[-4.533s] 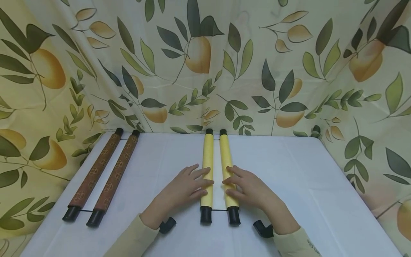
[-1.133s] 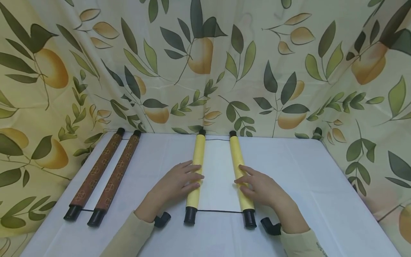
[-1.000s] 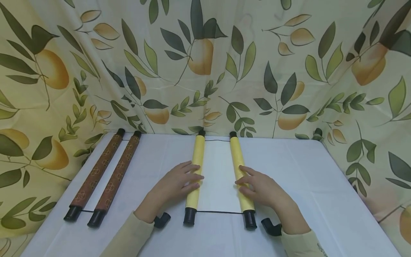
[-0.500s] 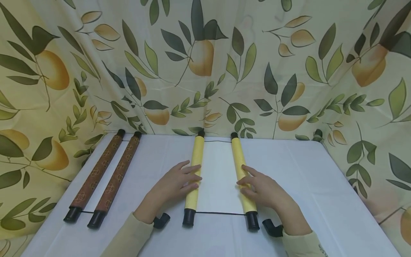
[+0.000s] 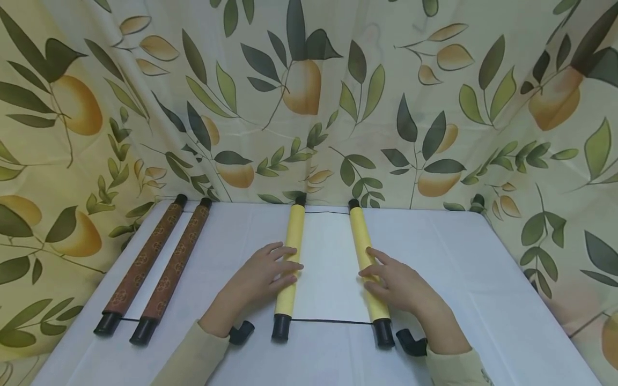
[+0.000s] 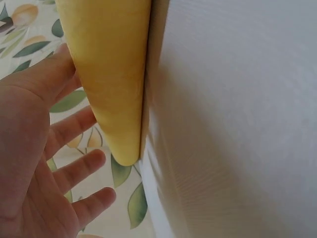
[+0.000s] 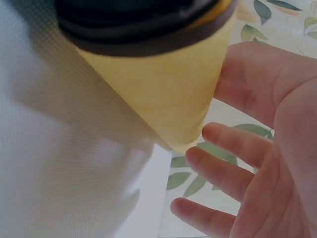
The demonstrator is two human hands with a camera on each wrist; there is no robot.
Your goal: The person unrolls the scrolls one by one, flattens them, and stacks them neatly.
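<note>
A yellow scroll with black end knobs lies partly unrolled in the head view, a white sheet [image 5: 328,268] spread between its left roll [image 5: 295,230] and right roll [image 5: 359,228]. My left hand [image 5: 260,273] touches the left roll from its outer side, fingers extended over the top. On the other side, my right hand [image 5: 398,281] lies with its fingertips on the right roll. In the left wrist view the thumb and a finger meet the yellow roll [image 6: 109,74], other fingers spread. The right wrist view has the roll [image 7: 158,89] beside loosely spread fingers.
Two brown patterned rolls [image 5: 145,257] with black ends, joined by a dark cord, lie at the table's left. A floral curtain [image 5: 309,96] stands behind the white-covered table [image 5: 434,241]. Black wrist-camera pieces [image 5: 410,343] show by both wrists.
The two yellow rolls have moved apart, left roll leftward and right roll rightward, with my hands moving along. More white sheet shows between them. The brown rolls have stayed put.
</note>
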